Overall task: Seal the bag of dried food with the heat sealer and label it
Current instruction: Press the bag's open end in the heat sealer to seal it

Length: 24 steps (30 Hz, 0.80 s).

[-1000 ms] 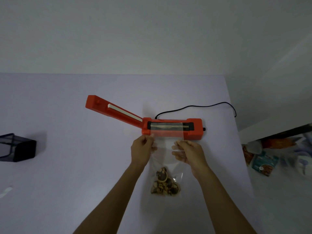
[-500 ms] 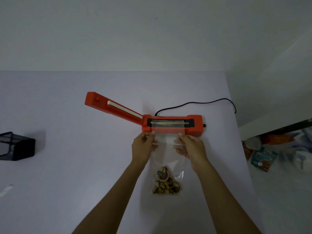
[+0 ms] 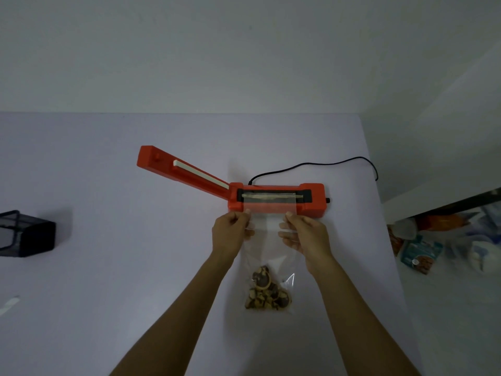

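Left hand (image 3: 231, 234) pinching the bag's (image 3: 268, 240) left edge, thumb on top, fingers curled beneath. Right hand (image 3: 306, 236) pinching the right edge the same way. Clear bag stretched flat between them on the table (image 3: 108, 294), mouth laid across the sealer's (image 3: 276, 199) strip at the far end. Dried food (image 3: 267, 293) heaped at the near end, between the forearms.

Orange sealer lying crosswise just beyond the fingertips, lid (image 3: 184, 169) raised and angled up to the far left, well off the bag. Black cord (image 3: 311, 165) trailing from behind the base to the right table edge.

Black mesh box (image 3: 24, 234) at the left edge, well apart. White scrap (image 3: 9, 305) near left. Blurred packets (image 3: 417, 253) on the floor right of the table. Nothing lying between hands and sealer.
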Tool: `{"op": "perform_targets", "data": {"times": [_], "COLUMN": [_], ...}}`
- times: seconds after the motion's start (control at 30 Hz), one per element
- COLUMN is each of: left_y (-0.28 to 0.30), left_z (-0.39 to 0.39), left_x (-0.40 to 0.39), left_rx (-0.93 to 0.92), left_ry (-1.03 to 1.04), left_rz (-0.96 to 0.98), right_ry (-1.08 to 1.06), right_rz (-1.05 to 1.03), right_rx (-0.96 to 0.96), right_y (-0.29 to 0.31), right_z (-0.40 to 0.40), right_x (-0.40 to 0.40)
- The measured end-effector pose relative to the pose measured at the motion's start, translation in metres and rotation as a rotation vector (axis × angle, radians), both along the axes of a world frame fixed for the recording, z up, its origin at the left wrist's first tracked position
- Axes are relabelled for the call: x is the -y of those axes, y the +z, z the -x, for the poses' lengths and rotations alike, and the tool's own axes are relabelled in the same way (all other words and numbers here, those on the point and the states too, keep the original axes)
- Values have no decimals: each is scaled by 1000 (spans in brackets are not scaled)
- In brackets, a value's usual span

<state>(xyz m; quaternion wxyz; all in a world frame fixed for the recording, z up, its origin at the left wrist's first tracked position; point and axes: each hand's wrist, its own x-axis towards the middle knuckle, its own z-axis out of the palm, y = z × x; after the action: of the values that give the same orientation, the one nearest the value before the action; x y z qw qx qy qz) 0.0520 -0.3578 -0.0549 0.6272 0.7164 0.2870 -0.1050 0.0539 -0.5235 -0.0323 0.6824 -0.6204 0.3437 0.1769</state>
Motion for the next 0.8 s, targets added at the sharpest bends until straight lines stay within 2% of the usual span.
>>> {"op": "perform_targets", "data": {"times": [0.3,0.5,0.7,0.8], "left_y": [1,3,3,4], "left_z": [-1,0,-2,-2], "left_x": [-1,-1,-1,0], "left_rx": [10,12,13,11], "left_ry": [-3,-3,-9,-6], "left_rz": [17,29,2,6], "right_ry": [1,-59,-53,61], "right_rz": [24,469,515,512], "right_rx": [6,178,221,172], "right_y": [6,20,34,34], "right_z": [0,-14,-42,-41], "right_x": [-2,10,33,38]}}
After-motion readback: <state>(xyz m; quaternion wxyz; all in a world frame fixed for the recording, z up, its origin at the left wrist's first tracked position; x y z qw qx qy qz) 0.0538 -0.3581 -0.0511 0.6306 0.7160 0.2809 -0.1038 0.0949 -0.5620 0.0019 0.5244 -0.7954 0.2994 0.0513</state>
